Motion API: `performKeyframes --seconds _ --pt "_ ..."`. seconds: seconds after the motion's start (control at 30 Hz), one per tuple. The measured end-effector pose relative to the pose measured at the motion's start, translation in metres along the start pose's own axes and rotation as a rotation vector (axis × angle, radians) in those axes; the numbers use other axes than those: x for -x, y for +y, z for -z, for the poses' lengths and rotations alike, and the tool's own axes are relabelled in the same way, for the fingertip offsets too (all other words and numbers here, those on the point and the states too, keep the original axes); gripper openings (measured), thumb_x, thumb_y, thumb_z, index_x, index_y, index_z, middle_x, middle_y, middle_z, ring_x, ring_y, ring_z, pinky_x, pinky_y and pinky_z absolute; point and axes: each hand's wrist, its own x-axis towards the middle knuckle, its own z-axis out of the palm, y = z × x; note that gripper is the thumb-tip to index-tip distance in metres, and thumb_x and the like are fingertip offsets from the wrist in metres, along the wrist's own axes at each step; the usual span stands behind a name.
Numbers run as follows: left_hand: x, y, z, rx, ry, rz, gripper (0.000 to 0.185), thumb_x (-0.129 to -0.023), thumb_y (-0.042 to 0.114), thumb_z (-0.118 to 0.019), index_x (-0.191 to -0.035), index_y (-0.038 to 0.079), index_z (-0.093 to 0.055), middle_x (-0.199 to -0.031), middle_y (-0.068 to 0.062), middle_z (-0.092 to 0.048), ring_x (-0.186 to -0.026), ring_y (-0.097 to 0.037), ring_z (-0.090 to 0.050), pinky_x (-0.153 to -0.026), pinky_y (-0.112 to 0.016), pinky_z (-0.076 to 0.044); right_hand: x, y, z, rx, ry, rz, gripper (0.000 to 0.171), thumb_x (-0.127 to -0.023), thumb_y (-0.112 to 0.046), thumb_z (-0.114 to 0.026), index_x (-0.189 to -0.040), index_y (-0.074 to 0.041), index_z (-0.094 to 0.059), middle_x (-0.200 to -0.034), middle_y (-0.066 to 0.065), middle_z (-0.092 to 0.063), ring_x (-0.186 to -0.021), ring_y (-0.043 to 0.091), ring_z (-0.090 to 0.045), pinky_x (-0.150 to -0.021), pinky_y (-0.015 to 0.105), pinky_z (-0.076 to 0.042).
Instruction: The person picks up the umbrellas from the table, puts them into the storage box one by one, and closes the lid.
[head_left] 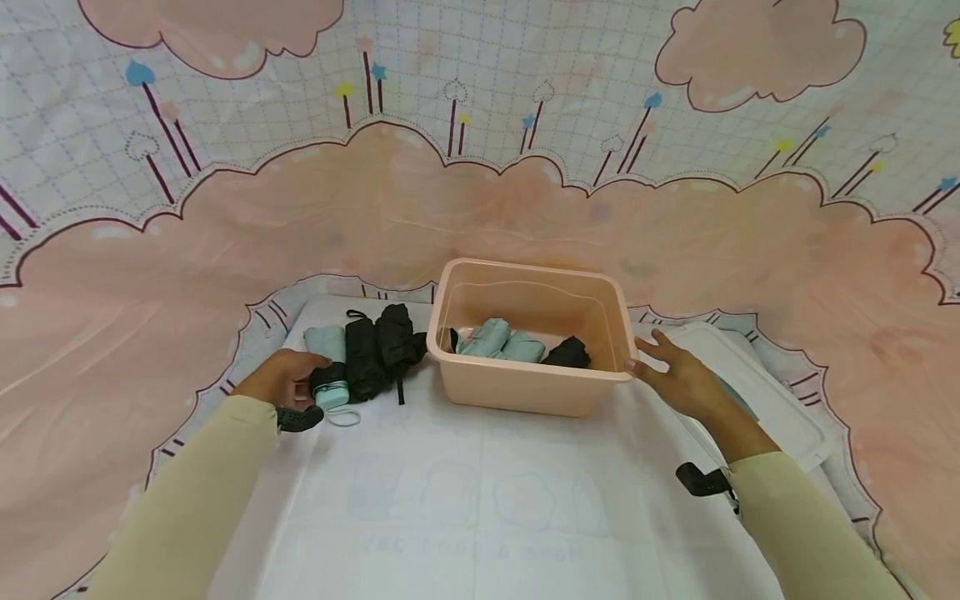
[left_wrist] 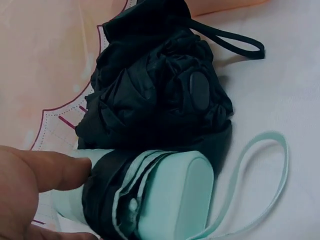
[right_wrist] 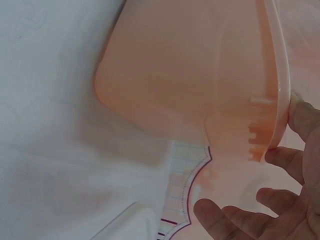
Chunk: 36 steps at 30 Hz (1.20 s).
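Observation:
My left hand [head_left: 283,379] grips a mint-green folded umbrella [left_wrist: 177,195] with a dark band around it and a loose mint wrist strap. In the head view, that umbrella lies on the white table beside two black folded umbrellas [head_left: 378,350]. Spread fingers of my right hand [head_left: 678,379] touch the right end of a peach plastic bin [head_left: 517,392]; the right wrist view shows fingertips at its rim. Inside the bin lie mint-green bundles [head_left: 487,337] and a black bundle [head_left: 567,353], partly hidden by the front wall.
A translucent white lid [head_left: 780,400] lies at the right, partly behind my right forearm. Behind the table [head_left: 480,500] hangs a peach and white cloth [head_left: 517,217] with cloud drawings, which also borders both sides.

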Motion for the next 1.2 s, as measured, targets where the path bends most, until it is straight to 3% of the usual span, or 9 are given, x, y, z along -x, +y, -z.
performKeyframes --seconds 0.27,0.4,0.47,0.57,0.73,0.87,1.0,1.1,1.2 --pt "-0.006 -0.002 -0.003 -0.066 0.048 -0.013 0.063 -0.103 0.031 -0.051 -0.144 -0.012 -0.032 -0.107 -0.016 -0.057 -0.087 -0.023 -0.057 -0.078 -0.041 -0.055 -0.001 0.001 0.000 -0.008 -0.001 0.007 0.077 -0.102 -0.054 -0.056 -0.159 -0.007 -0.034 -0.169 0.018 -0.006 -0.145 0.060 -0.015 -0.104 0.079 -0.026" --pt "-0.008 -0.002 -0.002 -0.023 0.075 0.022 0.057 -0.103 0.030 -0.053 -0.140 -0.011 -0.037 -0.100 -0.012 -0.057 -0.077 -0.019 -0.057 -0.071 -0.037 -0.056 -0.001 0.000 0.000 -0.003 -0.004 0.016 0.077 -0.102 -0.054 -0.056 -0.159 -0.006 -0.034 -0.169 0.019 -0.006 -0.145 0.060 -0.015 -0.103 0.079 -0.026" --pt "-0.008 -0.002 -0.001 0.027 0.062 0.033 0.059 -0.103 0.028 -0.055 -0.143 -0.011 -0.035 -0.107 -0.014 -0.056 -0.080 -0.019 -0.058 -0.076 -0.037 -0.058 -0.001 -0.001 0.000 -0.001 -0.003 0.020 0.077 -0.102 -0.053 -0.056 -0.159 -0.006 -0.034 -0.169 0.020 -0.006 -0.145 0.060 -0.015 -0.103 0.080 -0.026" --pt "-0.005 0.001 -0.002 0.130 0.007 0.037 0.068 -0.104 0.023 -0.056 -0.152 -0.010 -0.022 -0.133 -0.019 -0.048 -0.104 -0.024 -0.056 -0.094 -0.044 -0.054 0.000 -0.001 0.000 -0.006 -0.003 0.022 0.076 -0.103 -0.052 -0.057 -0.159 -0.006 -0.033 -0.169 0.020 -0.006 -0.145 0.060 -0.015 -0.103 0.079 -0.026" --pt "-0.006 0.002 0.000 0.220 -0.106 0.030 0.078 -0.106 0.015 -0.053 -0.158 -0.010 0.000 -0.164 -0.022 -0.019 -0.139 -0.032 -0.031 -0.113 -0.052 -0.035 0.000 0.000 -0.001 -0.013 -0.006 0.025 0.076 -0.103 -0.051 -0.057 -0.159 -0.006 -0.033 -0.169 0.020 -0.006 -0.145 0.060 -0.015 -0.103 0.079 -0.026" --pt "-0.008 -0.003 0.002 0.149 -0.094 -0.010 0.075 -0.105 0.013 -0.051 -0.155 -0.016 -0.003 -0.162 -0.026 -0.018 -0.138 -0.033 -0.030 -0.113 -0.052 -0.034 0.000 0.000 -0.002 -0.021 -0.007 0.025 0.075 -0.103 -0.050 -0.057 -0.159 -0.005 -0.033 -0.169 0.021 -0.006 -0.145 0.060 -0.015 -0.103 0.079 -0.026" --pt "-0.002 -0.002 0.006 0.065 -0.086 -0.060 0.071 -0.103 0.014 -0.052 -0.152 -0.017 -0.012 -0.152 -0.028 -0.030 -0.126 -0.033 -0.040 -0.105 -0.051 -0.045 0.000 0.000 -0.002 -0.023 -0.004 0.021 0.076 -0.103 -0.051 -0.057 -0.159 -0.005 -0.033 -0.169 0.020 -0.006 -0.146 0.059 -0.014 -0.104 0.079 -0.026" --pt "0.004 0.003 0.012 0.003 -0.107 -0.104 0.066 -0.103 0.018 -0.052 -0.150 -0.015 -0.019 -0.144 -0.027 -0.035 -0.120 -0.033 -0.044 -0.098 -0.049 -0.052 0.000 0.000 -0.003 -0.018 -0.002 0.022 0.076 -0.103 -0.051 -0.057 -0.159 -0.005 -0.033 -0.169 0.020 -0.007 -0.145 0.059 -0.015 -0.104 0.078 -0.026" --pt "0.012 0.011 0.017 -0.018 -0.151 -0.146 0.056 -0.103 0.018 -0.053 -0.145 -0.008 -0.028 -0.146 -0.027 -0.033 -0.126 -0.036 -0.041 -0.098 -0.055 -0.050 0.001 0.001 -0.002 -0.012 0.001 0.030 0.076 -0.103 -0.050 -0.057 -0.158 -0.004 -0.033 -0.169 0.021 -0.006 -0.145 0.060 -0.015 -0.103 0.079 -0.027"
